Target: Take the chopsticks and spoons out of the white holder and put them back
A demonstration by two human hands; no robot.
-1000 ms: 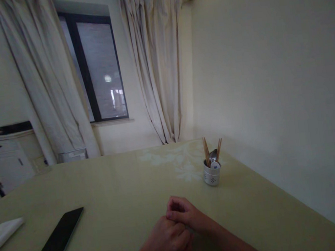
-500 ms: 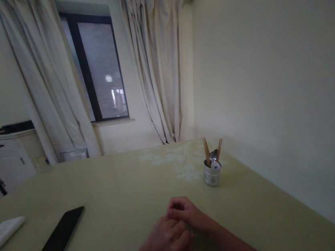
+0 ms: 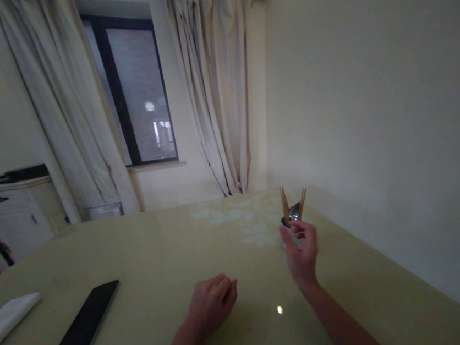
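I am watching the fingers (image 3: 303, 229) of my right hand (image 3: 301, 255) curling loosely around the front of the small white utensil holder (image 3: 285, 226), thumb toward one side and the others toward the opposite side, spread apart and not yet pressed shut; whether they are already touching its wall I cannot tell, since the hand is covering most of it. The hand is coming at it from the near side, probably because the chopsticks (image 3: 285, 206) and the spoon (image 3: 294, 213) are sticking up out of the top and leaving only the body free to take. My left hand (image 3: 212, 304) is lying on the desk (image 3: 172, 251) well apart from the holder, its fingers half curled and holding nothing, and seemingly resting there only as support. The holder is standing upright toward the far right of the desk, near the wall, just at the edge of a pale leaf pattern in the surface. What is showing of it is a dark rim, two bunches of brown chopsticks leaning outward to left and right, and a shiny metal spoon bowl between them. Farther left, a dark phone (image 3: 83, 325) is lying flat, face up, and a folded white cloth (image 3: 6, 320) is sitting beyond it at the desk's edge.
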